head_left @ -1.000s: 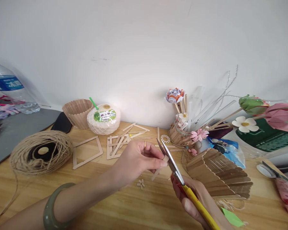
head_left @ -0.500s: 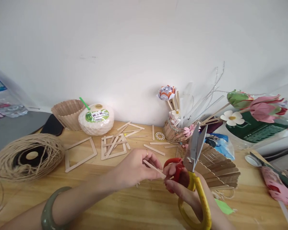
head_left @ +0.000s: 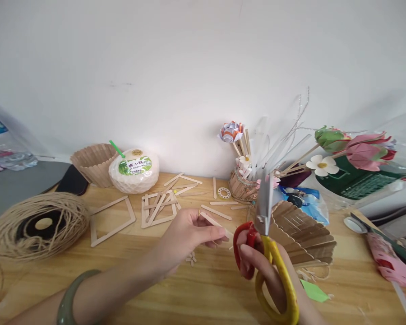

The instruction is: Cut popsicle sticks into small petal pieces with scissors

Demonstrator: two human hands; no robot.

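My left hand pinches a flat wooden popsicle stick between thumb and fingers, above the middle of the table. Just right of it, my right hand is closed round the scissors, which have one red and one yellow handle loop. The blades point up and away from me and look nearly closed, apart from the stick. On the wood below my left hand lie a few tiny cut stick pieces. Beyond it is a pile of popsicle-stick frames, with loose sticks to its right.
A ball of twine sits at left, near a stick frame. Behind are a scalloped wooden basket and a wrapped coconut. To the right stand a stick pot with paper flowers and a fan-shaped stick piece.
My hands have moved apart; the right fingers no longer touch the stick's end. The scissor blades have swung closer together and turned more edge-on. The small cut pieces now show more clearly.
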